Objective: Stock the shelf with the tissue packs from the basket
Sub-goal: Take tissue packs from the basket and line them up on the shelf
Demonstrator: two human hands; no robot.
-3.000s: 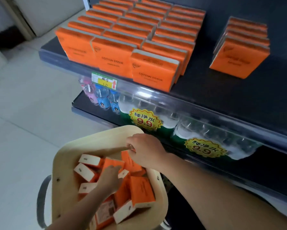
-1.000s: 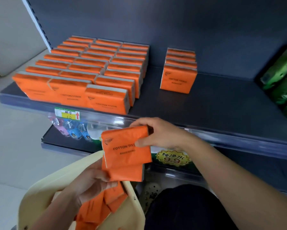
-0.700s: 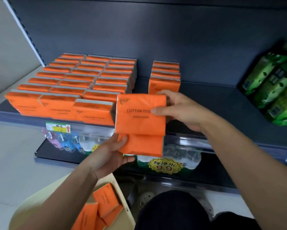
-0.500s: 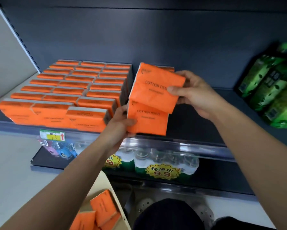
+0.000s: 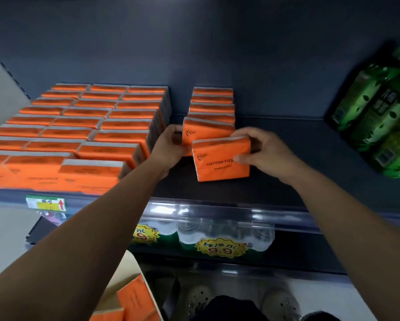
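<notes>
Both my hands are on the dark shelf (image 5: 275, 188), each with an orange tissue pack. My right hand (image 5: 261, 151) grips the front pack (image 5: 220, 166), which stands upright on the shelf at the near end of a short row of packs (image 5: 211, 105). Just behind it, my left hand (image 5: 169, 145) holds a second pack (image 5: 203, 133) by its left edge, against that row. Three long rows of orange packs (image 5: 83, 126) fill the shelf's left part. The cream basket (image 5: 127, 274) sits at the bottom left with more packs (image 5: 134, 300) in it.
Green packages (image 5: 379, 117) lean at the shelf's right end. Bare shelf lies between them and the short row. A clear rail (image 5: 217, 212) runs along the shelf's front edge, with bottled water packs (image 5: 224, 235) on the shelf below. My shoes (image 5: 199, 297) show at the bottom.
Both hands lifted two packs from the basket up over the rail. The packs now stand on the shelf at the front of the short row.
</notes>
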